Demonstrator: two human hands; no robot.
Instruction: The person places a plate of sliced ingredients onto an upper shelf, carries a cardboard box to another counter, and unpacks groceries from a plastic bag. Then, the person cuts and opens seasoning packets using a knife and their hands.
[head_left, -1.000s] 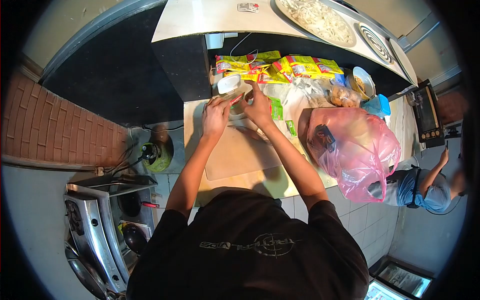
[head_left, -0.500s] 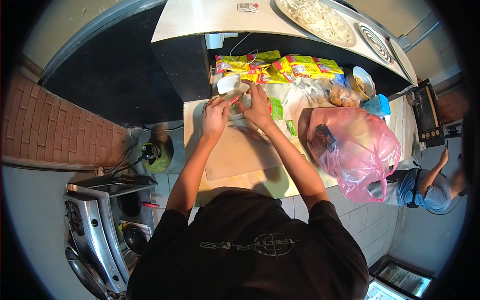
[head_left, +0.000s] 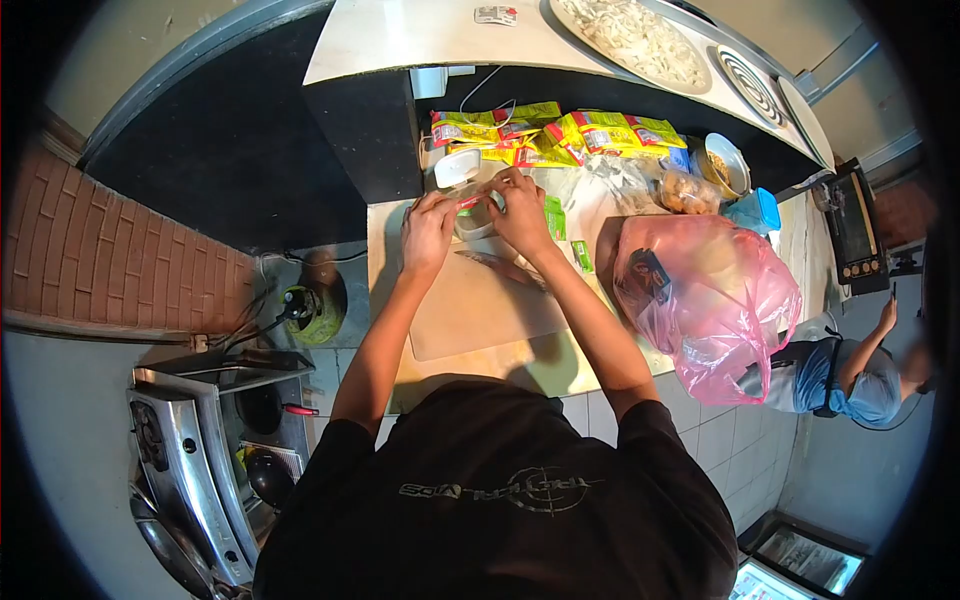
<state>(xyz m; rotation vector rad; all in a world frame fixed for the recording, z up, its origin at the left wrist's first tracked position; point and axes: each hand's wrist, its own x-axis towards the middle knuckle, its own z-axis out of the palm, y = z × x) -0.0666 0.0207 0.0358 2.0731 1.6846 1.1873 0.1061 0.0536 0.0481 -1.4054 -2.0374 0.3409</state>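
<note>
Basically, both hands meet over the back of the worktop (head_left: 430,325), at the far edge of a cutting board (head_left: 480,310). Left hand (head_left: 428,232): fingers closed on one end of a small red sachet (head_left: 468,203). Right hand (head_left: 520,215): fingers bent in at the sachet's other end; exact fingertip contact is hidden, can't tell how firm. Sachet sits between the hands, above 1 clear container (head_left: 473,226). 1 white tub (head_left: 457,168) just beyond.

Labels: sachet print too small to read. Yellow-and-red packets (head_left: 605,134) lie in an overlapping row at the back; print unreadable, count unclear, several at least. Green packets right of the right hand: 2 visible, a larger one (head_left: 555,217) partly behind the hand and a small one (head_left: 582,256) nearer the wearer. No brand legible on either. Black shirt (head_left: 480,510) has upside-down lettering, last word looks like "VIOS", with 1 crosshair ring on the first word.

Other counts: 1 pink plastic bag (head_left: 710,300) on the right, 1 clear bag of brown pieces (head_left: 688,192), 1 blue-lidded container (head_left: 757,211), 1 bowl (head_left: 740,155). Upper shelf (head_left: 400,40): 1 big tray (head_left: 703,85) of white cut pieces, 1 spiral item (head_left: 750,85), 1 small printed card (head_left: 496,15), text unreadable. 1 other person (head_left: 865,385) at far right, one arm raised.
</note>
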